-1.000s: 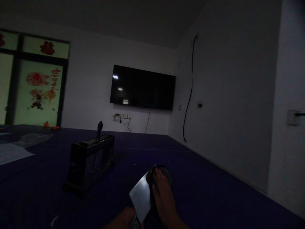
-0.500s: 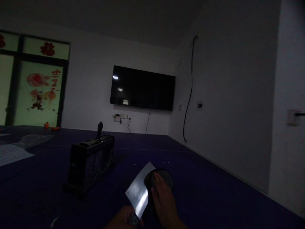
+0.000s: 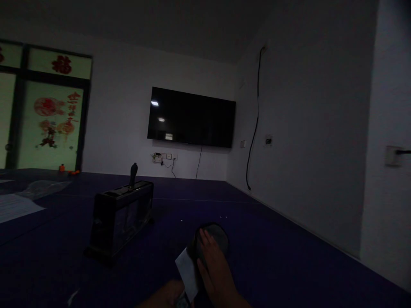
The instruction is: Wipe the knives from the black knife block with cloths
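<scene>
Low in the middle, my left hand (image 3: 165, 295) is closed round the handle of a broad-bladed cleaver (image 3: 188, 271), cut off by the lower frame edge. Its pale metal blade tilts up, and its far part passes out of sight behind a dark grey rounded pad (image 3: 221, 239). My right hand (image 3: 215, 265) lies over this pad with fingers stretched along it and holds it against the blade. The pad's underside is hidden, and what it is made of is too dark to tell. To the left stands a black box-shaped holder (image 3: 123, 218) with a dark handle (image 3: 134, 171) sticking up from its top.
The dark blue tabletop (image 3: 272, 256) reaches the walls. At left lie white paper (image 3: 17, 208), clear plastic film (image 3: 45, 188) and small orange items (image 3: 62, 168). A black cable (image 3: 253, 145) hangs down the right wall; a television (image 3: 192, 117) is mounted behind.
My right hand and the pad have shifted slightly left and up. Less of the cleaver blade shows now, and its bright glare is gone. The black holder stays put.
</scene>
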A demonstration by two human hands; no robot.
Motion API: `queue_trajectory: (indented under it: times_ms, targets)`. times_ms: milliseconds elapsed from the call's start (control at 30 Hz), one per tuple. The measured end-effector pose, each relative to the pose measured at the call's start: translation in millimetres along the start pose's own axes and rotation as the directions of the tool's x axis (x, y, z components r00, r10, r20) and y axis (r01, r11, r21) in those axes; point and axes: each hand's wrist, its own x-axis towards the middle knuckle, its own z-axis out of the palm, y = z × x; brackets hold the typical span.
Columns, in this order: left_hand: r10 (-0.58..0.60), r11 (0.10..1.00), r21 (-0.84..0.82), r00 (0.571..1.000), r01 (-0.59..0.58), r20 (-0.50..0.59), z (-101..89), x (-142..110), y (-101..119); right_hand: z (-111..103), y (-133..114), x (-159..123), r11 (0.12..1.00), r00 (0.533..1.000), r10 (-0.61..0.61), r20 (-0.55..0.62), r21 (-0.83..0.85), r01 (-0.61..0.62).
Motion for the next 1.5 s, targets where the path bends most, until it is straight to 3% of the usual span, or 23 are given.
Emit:
queue_trajectory:
  times_ms: [400,700,833,967,1067,1200,1333,1500]
  targets:
    - [-0.012,1.0,-0.029,1.0,0.012,-0.026,-2.0,-3,1,4,2,-2,0.999,0.999,0.033,0.011,0.021,-0.034]
    - [-0.166,0.984,-0.107,0.958,0.144,-0.235,-8.3,11,-22,10,5,-4,0.998,0.998,0.055,0.035,0.036,-0.057]
    - [-0.188,0.969,-0.196,0.964,0.151,-0.188,-12.3,14,-23,7,3,-2,0.996,0.996,0.066,0.068,0.063,-0.07]
    - [-0.144,0.978,-0.177,0.97,0.11,-0.194,-12.6,14,-24,4,2,-3,0.996,0.994,0.062,0.088,0.056,-0.067]
    - [-0.08,0.988,-0.149,0.977,0.051,-0.196,-9.2,10,-21,4,1,-3,0.999,0.993,0.021,0.119,0.028,-0.025]
    - [0.011,0.99,-0.138,0.994,-0.026,-0.108,-4.5,3,-11,2,1,-2,0.997,0.984,-0.079,0.162,0.016,0.077]
    - [0.032,0.997,-0.074,0.999,-0.033,-0.016,-1.7,0,0,-2,-2,0,0.994,0.975,-0.112,0.19,0.01,0.112]
    - [-0.018,0.996,-0.086,1.0,0.016,-0.018,-0.9,2,2,-4,-4,2,0.994,0.967,-0.108,0.233,0.017,0.107]
